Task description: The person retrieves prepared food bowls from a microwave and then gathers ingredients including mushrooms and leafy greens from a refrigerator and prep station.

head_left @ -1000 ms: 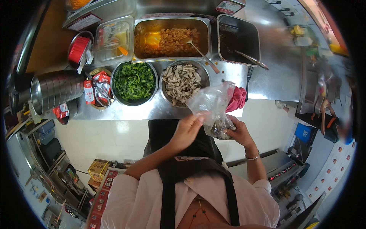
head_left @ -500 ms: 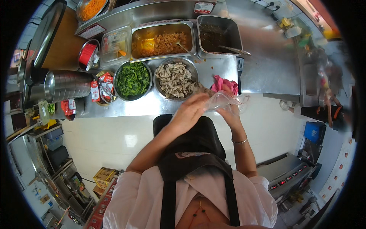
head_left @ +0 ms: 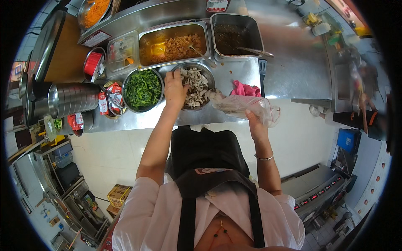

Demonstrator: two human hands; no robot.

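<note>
My left hand (head_left: 175, 88) reaches into a round steel bowl of sliced mushrooms (head_left: 197, 88) on the steel counter, its fingers down among the slices. My right hand (head_left: 254, 124) grips a clear plastic bag (head_left: 243, 105) by its lower end, holding it open toward the mushroom bowl. I cannot tell if the left fingers have closed on any slices. A bracelet sits on my right wrist.
A bowl of chopped greens (head_left: 143, 89) stands left of the mushrooms. Behind are a tray of shredded food with a spoon (head_left: 175, 44), a dark sauce tray (head_left: 236, 37) and a clear lidded box (head_left: 122, 53). A pink cloth (head_left: 245, 89) lies right; stacked steel bowls (head_left: 74, 99) stand left.
My left hand left the bag and moved forward into the mushroom bowl. My right hand has lowered the bag and tipped its opening toward the bowl.
</note>
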